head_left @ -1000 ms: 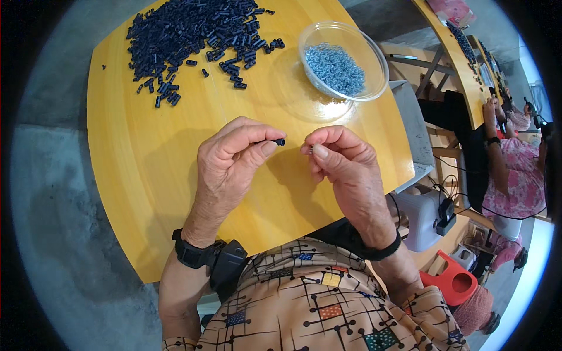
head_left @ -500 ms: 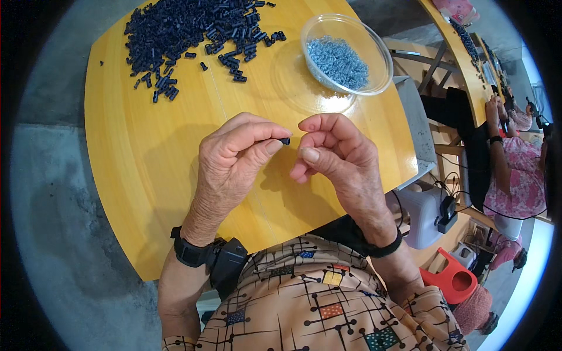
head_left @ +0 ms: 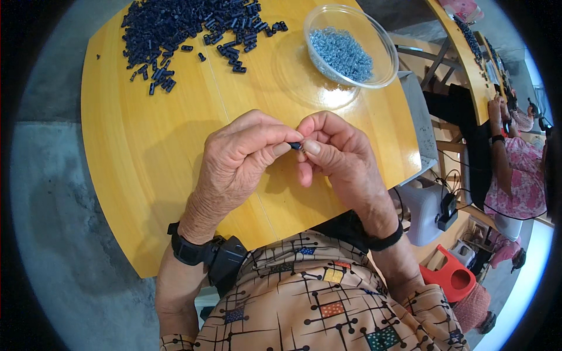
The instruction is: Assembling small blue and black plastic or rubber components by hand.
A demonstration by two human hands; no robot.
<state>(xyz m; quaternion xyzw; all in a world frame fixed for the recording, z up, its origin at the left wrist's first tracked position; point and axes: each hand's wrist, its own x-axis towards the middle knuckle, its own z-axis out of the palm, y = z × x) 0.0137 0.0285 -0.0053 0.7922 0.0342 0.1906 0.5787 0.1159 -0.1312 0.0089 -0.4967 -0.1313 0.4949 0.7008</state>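
Observation:
Over the table, my left hand (head_left: pixel 237 158) pinches a small dark-blue plastic tube (head_left: pixel 295 145) between thumb and forefinger. Its open end points toward my right hand (head_left: pixel 339 158). Thumb and forefinger of that hand are closed on a tiny silvery spring (head_left: pixel 302 150), held right at the tube's end. Fingers hide most of the spring, so how far it sits inside I cannot tell. A heap of similar dark tubes (head_left: pixel 175 35) lies at the far left. At the far right stands a clear round plastic bowl (head_left: pixel 383 79) holding many small silvery springs (head_left: pixel 342 55).
The yellow wooden table (head_left: pixel 152 128) has a curved left edge. A grey bin (head_left: pixel 415 111) stands beyond its right edge. Further right are a white plastic stool (head_left: pixel 424 216) with cables, a red plastic chair (head_left: pixel 453 281), and a person in pink (head_left: pixel 515 181) at another table.
My right hand has moved left to the tube, and its thumb and forefinger now meet the tube's end with the spring. My left hand still pinches the tube. The view has shifted slightly.

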